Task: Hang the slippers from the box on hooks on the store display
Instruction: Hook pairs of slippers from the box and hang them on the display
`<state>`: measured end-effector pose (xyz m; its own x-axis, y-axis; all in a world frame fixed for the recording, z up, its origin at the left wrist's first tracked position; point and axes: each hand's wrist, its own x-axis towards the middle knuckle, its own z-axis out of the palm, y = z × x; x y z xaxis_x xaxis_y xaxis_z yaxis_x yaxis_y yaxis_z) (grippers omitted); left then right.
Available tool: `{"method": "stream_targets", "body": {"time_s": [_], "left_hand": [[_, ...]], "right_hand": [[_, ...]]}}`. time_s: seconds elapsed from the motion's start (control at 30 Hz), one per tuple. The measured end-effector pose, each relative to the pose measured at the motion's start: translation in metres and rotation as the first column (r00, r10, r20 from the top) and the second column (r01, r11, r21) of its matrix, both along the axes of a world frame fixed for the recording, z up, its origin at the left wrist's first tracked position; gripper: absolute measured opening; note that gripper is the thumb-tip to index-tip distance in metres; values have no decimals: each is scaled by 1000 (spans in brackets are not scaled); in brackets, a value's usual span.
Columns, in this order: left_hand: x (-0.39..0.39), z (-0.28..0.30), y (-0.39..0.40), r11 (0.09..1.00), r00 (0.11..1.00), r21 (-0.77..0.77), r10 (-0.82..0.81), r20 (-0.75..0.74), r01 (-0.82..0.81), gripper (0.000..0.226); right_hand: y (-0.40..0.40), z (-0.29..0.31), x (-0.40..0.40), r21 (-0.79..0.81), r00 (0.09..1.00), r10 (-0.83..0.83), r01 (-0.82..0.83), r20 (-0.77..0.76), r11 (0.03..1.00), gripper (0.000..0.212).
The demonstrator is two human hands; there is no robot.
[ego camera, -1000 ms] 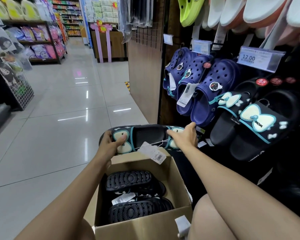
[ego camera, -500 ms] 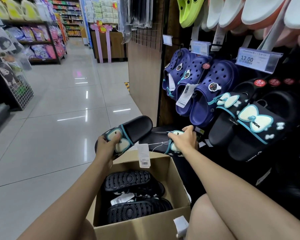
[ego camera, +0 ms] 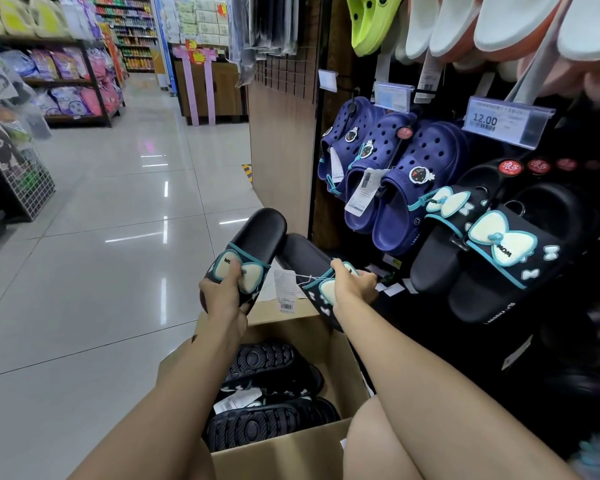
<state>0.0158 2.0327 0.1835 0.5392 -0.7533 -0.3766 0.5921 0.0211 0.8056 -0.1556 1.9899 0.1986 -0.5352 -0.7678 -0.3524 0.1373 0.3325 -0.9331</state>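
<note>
Am holding bow slipper pair above cardboard box (ego camera: 291, 455): left hand (ego camera: 222, 299) gripping one, right hand (ego camera: 352, 284) gripping other. Next: hooking beside hung bow slippers (ego camera: 492, 251).

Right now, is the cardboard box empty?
No, the cardboard box holds black slippers lying sole-up, with a white tag between them.

One wide-angle view, from the person's head, looks forward and down along both forearms. It sits close above the box (ego camera: 291, 455) at the bottom edge. The display (ego camera: 482, 216) fills the right side at close range; the aisle floor (ego camera: 94, 271) stretches away on the left toward distant shelves (ego camera: 66, 84).
</note>
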Motion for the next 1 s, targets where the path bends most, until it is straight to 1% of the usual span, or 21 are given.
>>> {"method": "stream_targets", "body": {"time_s": [0.17, 0.3, 0.37, 0.43, 0.53, 0.6, 0.67, 0.77, 0.8, 0.83, 0.9, 1.0], "left_hand": [[-6, 0, -1, 997, 986, 9, 81, -147, -81, 47], [-9, -2, 0, 994, 948, 2, 103, -300, -108, 46], [-9, -2, 1, 994, 921, -28, 91, -379, -110, 50], [-12, -1, 2, 994, 912, -63, 55, -407, -88, 51], [-21, 4, 4, 988, 897, -139, -6, -441, -62, 48], [-24, 7, 5, 982, 904, -184, -42, -425, -41, 45], [-24, 10, 8, 979, 921, -202, -87, -380, 9, 36], [-26, 12, 13, 973, 947, -176, -194, -258, 151, 9], [-29, 14, 15, 965, 947, -170, -233, -222, 198, 4], [-32, 16, 17, 955, 942, -173, -275, -192, 243, 4], [-37, 19, 19, 932, 931, -178, -340, -132, 316, 16], [-38, 21, 21, 915, 921, -109, -386, 45, 389, 27]], "right_hand": [[0, 0, 14, -7, 994, -66, 67, 89, 998, 50], [3, 2, 27, -32, 978, -93, 101, 189, 994, 47], [4, 2, 32, -56, 976, -69, 82, 204, 995, 46], [6, 3, 38, -79, 971, -33, 53, 237, 995, 46], [6, 5, 50, -101, 943, 17, 18, 332, 995, 49], [5, 6, 56, -136, 925, 29, 24, 378, 990, 52], [4, 8, 58, -167, 915, 56, 12, 398, 986, 56], [1, 8, 56, -160, 903, 72, -4, 424, 987, 59], [0, 8, 54, -143, 892, 64, 1, 448, 990, 59], [-1, 9, 52, -123, 871, 54, 8, 488, 992, 56], [-1, 10, 46, -83, 815, 38, 13, 578, 996, 48], [3, 15, 40, -47, 752, 47, -22, 658, 999, 39]]}}
